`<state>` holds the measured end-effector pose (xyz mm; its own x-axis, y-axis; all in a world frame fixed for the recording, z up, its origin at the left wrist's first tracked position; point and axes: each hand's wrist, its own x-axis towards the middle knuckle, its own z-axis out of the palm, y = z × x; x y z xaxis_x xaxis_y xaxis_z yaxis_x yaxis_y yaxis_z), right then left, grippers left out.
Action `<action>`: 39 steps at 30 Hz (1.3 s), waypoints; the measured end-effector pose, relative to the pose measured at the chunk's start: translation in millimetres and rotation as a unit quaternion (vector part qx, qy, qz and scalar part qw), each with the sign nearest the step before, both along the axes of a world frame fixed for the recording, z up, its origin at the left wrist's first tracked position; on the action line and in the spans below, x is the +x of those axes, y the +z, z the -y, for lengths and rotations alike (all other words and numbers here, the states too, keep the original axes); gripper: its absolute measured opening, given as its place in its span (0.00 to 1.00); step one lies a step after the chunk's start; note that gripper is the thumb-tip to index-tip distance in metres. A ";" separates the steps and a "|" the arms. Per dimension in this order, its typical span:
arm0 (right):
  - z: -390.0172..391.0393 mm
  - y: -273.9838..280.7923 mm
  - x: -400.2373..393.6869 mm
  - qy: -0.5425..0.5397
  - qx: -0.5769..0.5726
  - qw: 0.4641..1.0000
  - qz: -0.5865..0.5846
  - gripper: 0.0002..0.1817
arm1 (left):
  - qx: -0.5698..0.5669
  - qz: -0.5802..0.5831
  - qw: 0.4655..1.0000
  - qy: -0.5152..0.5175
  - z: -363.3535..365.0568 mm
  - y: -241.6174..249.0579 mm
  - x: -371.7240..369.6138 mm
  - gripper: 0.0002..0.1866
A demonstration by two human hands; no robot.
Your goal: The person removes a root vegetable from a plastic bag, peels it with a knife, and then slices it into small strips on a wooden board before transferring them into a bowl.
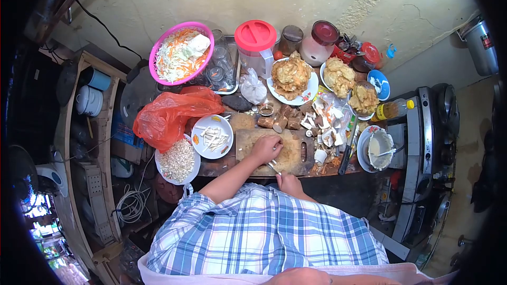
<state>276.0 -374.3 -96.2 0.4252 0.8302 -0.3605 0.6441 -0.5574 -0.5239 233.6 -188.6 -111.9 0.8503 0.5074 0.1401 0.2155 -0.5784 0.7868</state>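
Note:
My left hand (267,149) rests over the wooden cutting board (248,140) with its fingers curled; what they hold, if anything, is hidden. Close to my body, at the board's front edge, my right hand (289,183) is closed around something slim that I cannot make out. Small white pieces (272,164) lie between the two hands. Left of the board stands a plate (212,136) of white cut sticks. Beside it, a bowl (178,161) is full of small pale diced pieces. Brown-skinned root chunks (280,119) lie behind the board.
White peelings (326,126) and a black-handled knife (346,154) lie to the right. Fritters (291,76) fill plates at the back. A pink basket (152,63) of shredded vegetables, a red-lidded pitcher (255,37), a red plastic bag (171,116) and a batter bowl (381,149) surround the work area.

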 end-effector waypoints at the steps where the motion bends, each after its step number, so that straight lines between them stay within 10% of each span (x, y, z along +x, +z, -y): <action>1: 1.0 -1.6 -0.7 0.000 -0.001 1.000 0.005 0.18 | 0.004 0.007 1.000 0.002 0.9 -0.2 0.4 0.06; 21: 1.5 3.8 -8.1 0.009 0.013 0.997 0.071 0.15 | -0.004 0.070 0.998 0.003 -1.0 -12.3 -5.0 0.06; 24: 5.6 3.0 -3.1 -0.044 0.009 0.999 0.012 0.18 | -0.234 0.072 0.967 0.075 -6.7 -7.5 -6.6 0.05; 28: 18.4 -0.7 4.1 -0.096 0.072 0.990 -0.069 0.20 | -0.124 0.095 0.981 0.116 -14.1 7.6 -41.3 0.06; 34: 28.8 1.0 19.0 -0.163 0.152 0.971 -0.087 0.20 | 0.215 0.035 0.952 -0.214 10.6 11.7 -56.5 0.23; 39: 23.0 2.8 25.7 -0.195 0.166 0.963 -0.081 0.21 | 0.287 -0.108 0.934 -0.181 27.8 -2.9 -62.2 0.16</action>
<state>301.7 -397.3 -93.5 0.6882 0.7003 -0.1896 0.3157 -0.5244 -0.7908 171.4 -216.3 -114.7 0.9915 0.0737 0.1069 0.0405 -0.9578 0.2847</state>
